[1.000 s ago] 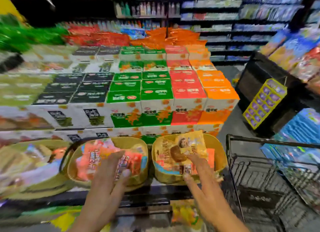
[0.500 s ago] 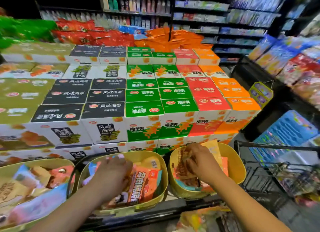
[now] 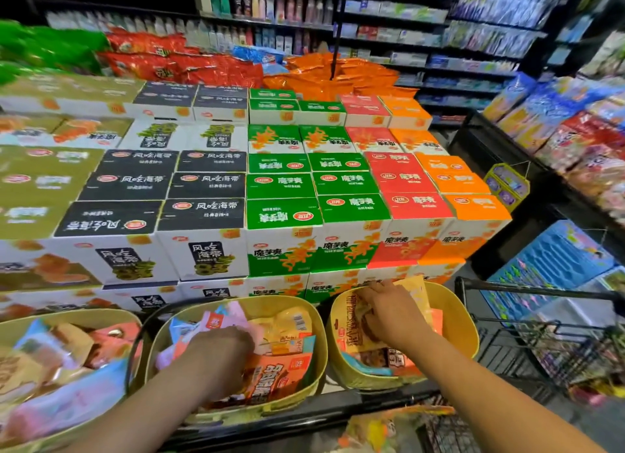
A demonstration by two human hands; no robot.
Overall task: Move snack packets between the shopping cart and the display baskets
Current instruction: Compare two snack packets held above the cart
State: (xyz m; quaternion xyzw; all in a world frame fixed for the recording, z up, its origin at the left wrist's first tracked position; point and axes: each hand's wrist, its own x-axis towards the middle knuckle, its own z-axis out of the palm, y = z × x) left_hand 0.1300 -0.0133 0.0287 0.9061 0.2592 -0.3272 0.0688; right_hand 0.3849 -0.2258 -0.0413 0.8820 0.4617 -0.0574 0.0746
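In front of the stacked boxes: three yellow display baskets stood in a row at the bottom of my view, with the shopping cart (image 3: 527, 334) at about 3 o'clock of them.
Left hand: my left hand (image 3: 220, 361) was down inside the middle basket (image 3: 318, 344), fingers curled among the packets; they looked closed on an orange snack packet (image 3: 274, 381), though the fingertips were buried.
Right hand: my right hand (image 3: 389, 310) was in the right basket (image 3: 456, 320), fingers bent over the top edge of a tan snack packet (image 3: 348, 320) standing against the wall at 9 o'clock, apparently pinching it.
Other basket: the left basket (image 3: 67, 317), at 9 o'clock of the middle one, was also heaped with packets.
Step in hand: I judged I was taking hold of a packet with each hand, the lift not yet begun.
Next move: it called for firm pinches, then raising both packets clear of the rims and swinging them toward 3 o'clock, over the cart's rail.
Risk: loose neighbouring packets could drag up with them.
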